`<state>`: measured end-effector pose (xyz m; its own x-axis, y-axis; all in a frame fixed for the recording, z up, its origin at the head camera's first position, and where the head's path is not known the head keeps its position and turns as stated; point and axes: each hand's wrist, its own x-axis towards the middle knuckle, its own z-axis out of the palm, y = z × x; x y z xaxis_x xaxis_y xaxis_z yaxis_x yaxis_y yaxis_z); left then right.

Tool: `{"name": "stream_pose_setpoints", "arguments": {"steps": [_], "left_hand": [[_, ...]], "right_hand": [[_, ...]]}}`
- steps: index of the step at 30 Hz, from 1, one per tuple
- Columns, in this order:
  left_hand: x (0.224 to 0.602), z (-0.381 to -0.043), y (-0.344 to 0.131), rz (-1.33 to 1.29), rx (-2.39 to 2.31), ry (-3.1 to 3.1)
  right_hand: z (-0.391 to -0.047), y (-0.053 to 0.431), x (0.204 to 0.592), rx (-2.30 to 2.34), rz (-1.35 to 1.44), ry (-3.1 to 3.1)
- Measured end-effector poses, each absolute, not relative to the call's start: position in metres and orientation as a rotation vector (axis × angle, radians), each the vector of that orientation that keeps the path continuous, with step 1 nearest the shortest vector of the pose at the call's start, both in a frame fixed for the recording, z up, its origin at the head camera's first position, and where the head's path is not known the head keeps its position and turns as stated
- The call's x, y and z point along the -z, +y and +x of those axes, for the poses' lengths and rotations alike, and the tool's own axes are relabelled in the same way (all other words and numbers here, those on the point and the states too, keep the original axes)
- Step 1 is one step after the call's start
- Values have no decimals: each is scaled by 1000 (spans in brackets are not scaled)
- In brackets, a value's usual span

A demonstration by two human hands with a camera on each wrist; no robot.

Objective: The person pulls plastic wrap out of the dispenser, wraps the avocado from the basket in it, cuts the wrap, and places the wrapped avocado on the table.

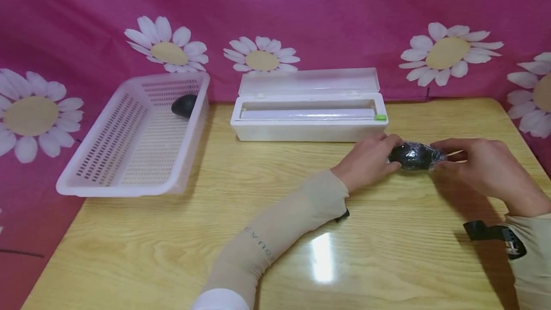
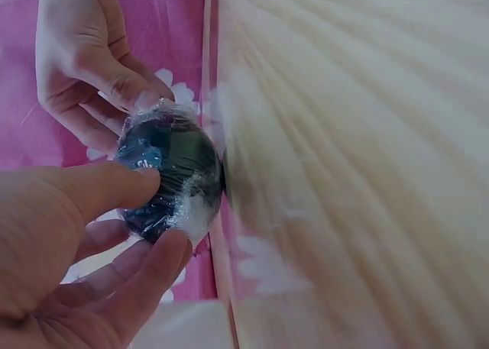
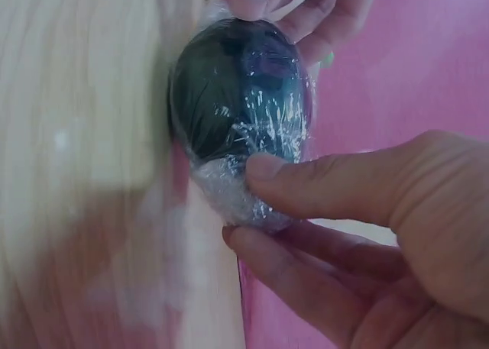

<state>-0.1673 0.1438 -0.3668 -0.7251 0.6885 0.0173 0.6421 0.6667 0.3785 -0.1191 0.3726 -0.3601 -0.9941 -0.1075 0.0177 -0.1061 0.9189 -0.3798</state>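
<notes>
Left sleeve (image 1: 284, 224) up front, and beyond it two hands on one film-wrapped oval (image 1: 411, 156)!
Over the table (image 1: 236, 171) it sits, right of the box (image 1: 297, 132); whether it touches the wood, I can't tell. Left hand (image 1: 368, 161) grips one end, thumb on top; right hand (image 1: 486, 166) pinches the gathered film (image 3: 233, 189) at the other, covering part of that bunch. Lettering on the sleeve? Too hard to read in full. Right forearm, cut off by the picture's edge! Over in the basket (image 1: 118, 189), a second oval (image 1: 184, 105), dark too, its right side hidden behind the rim.
</notes>
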Motion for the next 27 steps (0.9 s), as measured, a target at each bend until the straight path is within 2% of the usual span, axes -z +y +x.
{"name": "stream_pose_setpoints", "arguments": {"steps": [10, 16, 27], "left_hand": [[365, -173, 172, 1126, -453, 2681], [363, -172, 167, 1136, -455, 2671], [354, -170, 155, 1206, -425, 2698]], "right_hand": [[-118, 398, 356, 563, -87, 3110], [-117, 403, 352, 565, -16, 3096], [-121, 396, 354, 596, -125, 3152]]}}
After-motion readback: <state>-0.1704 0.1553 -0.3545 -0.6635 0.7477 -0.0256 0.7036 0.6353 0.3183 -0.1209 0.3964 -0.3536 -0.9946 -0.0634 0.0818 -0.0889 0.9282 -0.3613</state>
